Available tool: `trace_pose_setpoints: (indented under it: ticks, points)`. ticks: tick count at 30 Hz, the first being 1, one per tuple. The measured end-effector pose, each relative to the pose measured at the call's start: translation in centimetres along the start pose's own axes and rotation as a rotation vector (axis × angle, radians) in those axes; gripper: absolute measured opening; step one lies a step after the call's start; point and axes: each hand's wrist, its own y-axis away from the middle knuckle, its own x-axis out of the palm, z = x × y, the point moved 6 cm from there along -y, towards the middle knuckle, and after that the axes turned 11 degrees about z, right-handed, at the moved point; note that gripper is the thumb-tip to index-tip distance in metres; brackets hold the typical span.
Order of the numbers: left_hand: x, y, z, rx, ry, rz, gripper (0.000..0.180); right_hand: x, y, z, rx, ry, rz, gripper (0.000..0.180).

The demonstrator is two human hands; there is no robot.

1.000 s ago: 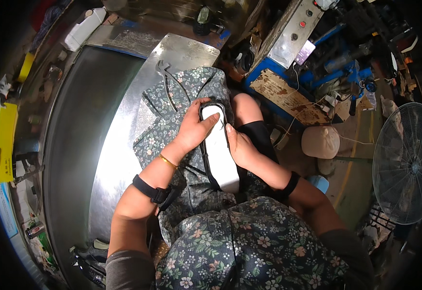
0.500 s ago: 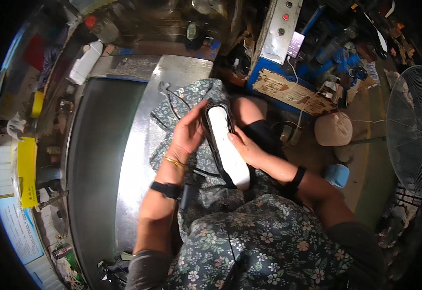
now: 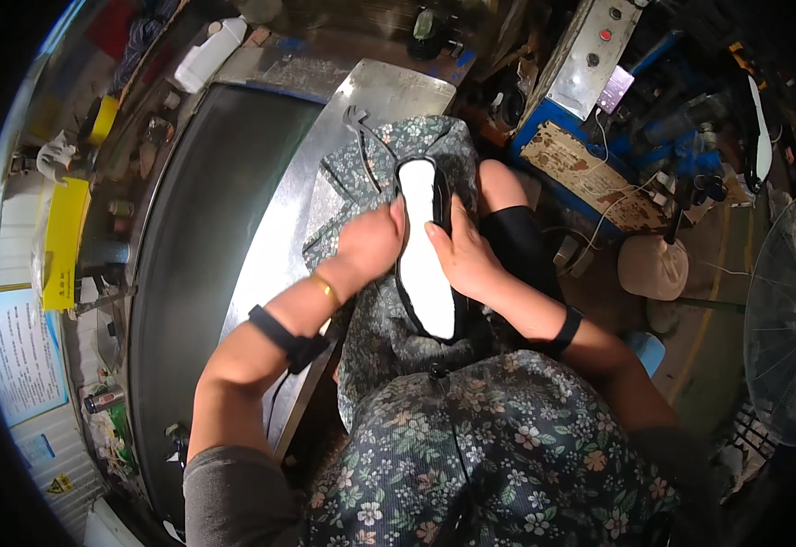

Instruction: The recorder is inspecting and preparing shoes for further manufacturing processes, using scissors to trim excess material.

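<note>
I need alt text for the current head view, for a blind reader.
A person's right hand grips a black shoe piece, its white sole-shaped face up, over a floral apron; the left hand is at the piece's left edge. Pincers lie beyond, partly on the apron.

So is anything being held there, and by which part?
A shoe: the right hand grips its right side, thumb on the white face. The left hand is at its left edge; its grip is unclear.

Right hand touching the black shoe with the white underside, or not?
Touching. The head view shows the right hand along the side of the black shoe, its thumb resting on the white underside.
</note>
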Motion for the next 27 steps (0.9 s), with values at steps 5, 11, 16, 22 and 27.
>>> trace_pose_setpoints:
  ticks: [5, 11, 16, 22, 27]
  points:
    - [2.0, 0.8, -2.1, -0.015, -0.035, 0.015, 0.042, 1.1, 1.1, -2.6, 0.018, -0.12, -0.138, 0.071]
    - [5.4, 5.4, -1.9, -0.134, 0.281, 0.124, 0.049, -1.1, 3.0, -1.6, -0.246, -0.326, -0.26, 0.064]
    - [6.7, 8.0, -2.0, 0.13, 1.762, 0.277, 0.049, -3.3, 1.1, 3.1, -0.381, -0.441, -0.141, 0.061]
    - [-0.1, 6.4, 7.5, -0.155, 1.205, 0.032, 0.07, -20.0, -2.3, -1.0, -0.392, -0.158, -0.045, 0.031]
    - [2.3, 9.1, 10.1, -0.399, -0.226, -0.047, 0.101, -49.1, 3.3, -12.9, -0.166, 0.754, -0.617, 0.031]
